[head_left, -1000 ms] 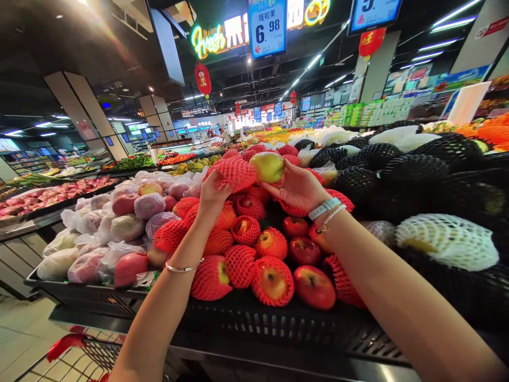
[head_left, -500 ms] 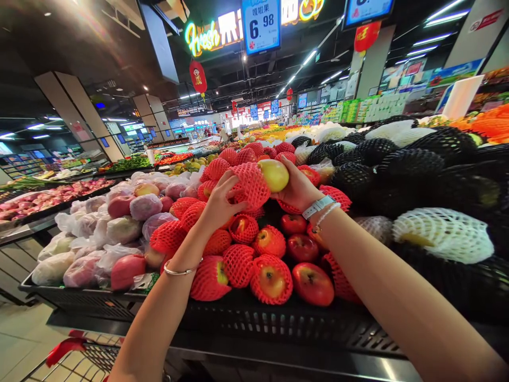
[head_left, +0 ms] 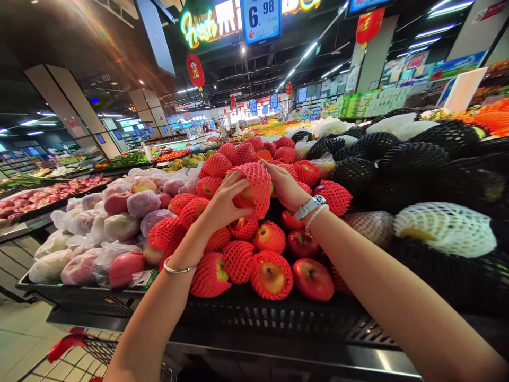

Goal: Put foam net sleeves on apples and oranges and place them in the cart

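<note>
A yellow-green apple in a red foam net sleeve (head_left: 259, 183) is between my two hands, above the pile of apples. My left hand (head_left: 229, 200) is closed around its left side, thumb below and fingers over the top. On the far right side, my right hand (head_left: 284, 183) grips the apple and sleeve, its fingertips partly hidden behind the net. The sleeve covers most of the apple; a little yellow skin shows at its right edge. Just below lie netted red apples (head_left: 271, 275) and bare red apples (head_left: 313, 279).
Plastic-wrapped apples (head_left: 123, 228) fill the crate's left side. To the right are fruits in black nets (head_left: 353, 175) and one in a white net (head_left: 445, 228). A black crate edge (head_left: 254, 318) runs along the front. A shopping cart (head_left: 75, 350) stands at lower left.
The apple's bare yellow end, which stuck out to the right, is now mostly covered by the red sleeve. My right hand has shifted slightly left and down, closer to my left.
</note>
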